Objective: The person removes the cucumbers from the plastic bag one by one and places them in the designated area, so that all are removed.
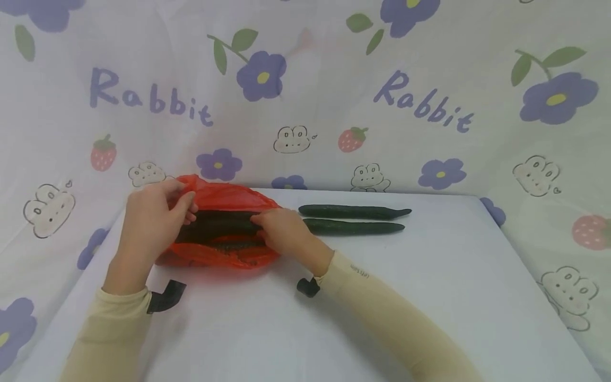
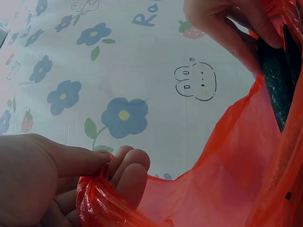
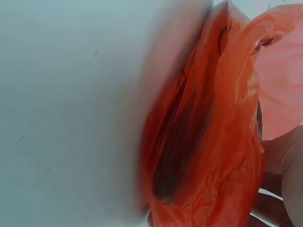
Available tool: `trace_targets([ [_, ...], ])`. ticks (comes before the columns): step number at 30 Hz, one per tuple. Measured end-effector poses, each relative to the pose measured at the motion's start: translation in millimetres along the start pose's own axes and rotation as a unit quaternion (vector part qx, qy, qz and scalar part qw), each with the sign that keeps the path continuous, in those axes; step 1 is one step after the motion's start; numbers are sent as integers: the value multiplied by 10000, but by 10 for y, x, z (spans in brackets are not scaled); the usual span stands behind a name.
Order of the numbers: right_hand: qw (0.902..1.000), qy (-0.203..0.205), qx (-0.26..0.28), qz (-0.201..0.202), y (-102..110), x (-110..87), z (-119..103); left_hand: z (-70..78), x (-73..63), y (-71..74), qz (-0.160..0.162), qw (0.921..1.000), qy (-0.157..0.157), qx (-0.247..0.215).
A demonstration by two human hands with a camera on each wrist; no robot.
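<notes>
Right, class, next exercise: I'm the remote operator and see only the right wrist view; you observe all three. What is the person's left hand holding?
Observer: The left hand pinches the edge of the red bag between thumb and fingers.
Operator: Does anything lie outside the bag?
Observer: Yes, the head view shows two cucumbers on the white table, to the right of the bag.
Operator: And what has the right hand got?
Observer: In the left wrist view, the right hand grips another cucumber at the bag's opening.
</notes>
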State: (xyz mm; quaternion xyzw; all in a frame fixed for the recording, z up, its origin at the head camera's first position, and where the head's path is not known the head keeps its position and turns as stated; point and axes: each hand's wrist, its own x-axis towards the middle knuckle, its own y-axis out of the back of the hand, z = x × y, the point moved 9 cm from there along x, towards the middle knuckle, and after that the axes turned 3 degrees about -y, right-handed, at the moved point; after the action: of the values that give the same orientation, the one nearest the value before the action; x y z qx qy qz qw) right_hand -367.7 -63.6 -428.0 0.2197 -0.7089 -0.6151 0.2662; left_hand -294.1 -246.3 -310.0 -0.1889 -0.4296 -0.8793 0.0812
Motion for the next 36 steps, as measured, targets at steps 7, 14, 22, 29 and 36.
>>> trace_targets([
  [7, 9999, -60, 110, 97, 89, 42, 32, 28, 55, 30, 91, 9999, -70, 26],
  [14, 9991, 107, 306, 271, 255, 101, 25, 56, 108, 52, 134, 9998, -124, -12],
  [22, 9994, -130, -126, -301, 137, 94, -13, -14, 78, 2, 99, 9999, -37, 2],
  [29, 9957, -113, -768, -497, -29, -5, -91, -27, -4, -65, -90, 10000, 8, -43],
  [36, 9960, 59, -889, 29, 61, -20, -93, -6, 24, -46, -41, 10000, -86, -23],
])
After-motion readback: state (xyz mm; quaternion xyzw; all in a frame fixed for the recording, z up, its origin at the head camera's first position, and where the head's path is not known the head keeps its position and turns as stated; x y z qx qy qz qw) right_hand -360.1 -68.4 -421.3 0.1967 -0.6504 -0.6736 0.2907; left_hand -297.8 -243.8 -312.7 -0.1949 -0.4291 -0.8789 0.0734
